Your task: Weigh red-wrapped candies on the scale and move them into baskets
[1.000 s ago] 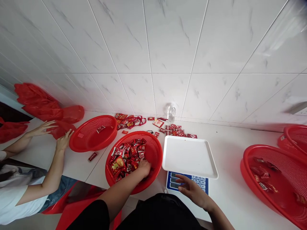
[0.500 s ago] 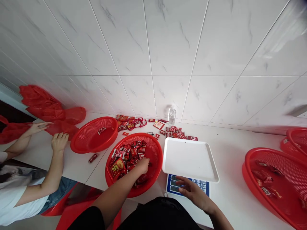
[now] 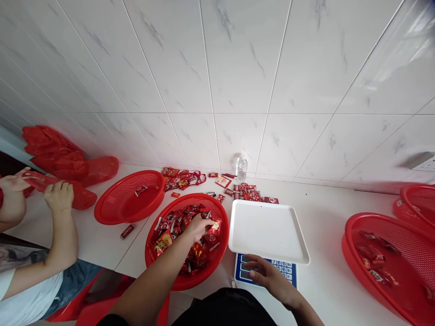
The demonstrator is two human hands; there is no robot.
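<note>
My left hand [image 3: 199, 227] is inside a red plastic basket [image 3: 222, 253], its fingers pinching a red snack packet [image 3: 215, 227] above the heap. Many small red and gold wrapped snacks [image 3: 185, 220] fill the basket around it. Hovering over the blue keypad of a weighing scale [image 3: 245, 270], my right hand [image 3: 267, 274] has its fingers spread and holds nothing. The scale's white tray [image 3: 263, 228] has no goods on it.
On the left, another person's hands [image 3: 58, 195] hold a red bag [image 3: 79, 197]. Near them stands a red basket [image 3: 131, 208] with one packet. Snack piles [image 3: 246, 191] and a clear bottle [image 3: 242, 169] line the wall. Another red basket [image 3: 380, 283] stands right.
My left hand has risen from the heap and moved slightly back, with a packet now showing in its fingers. The other person's hands have shifted left with the red bag.
</note>
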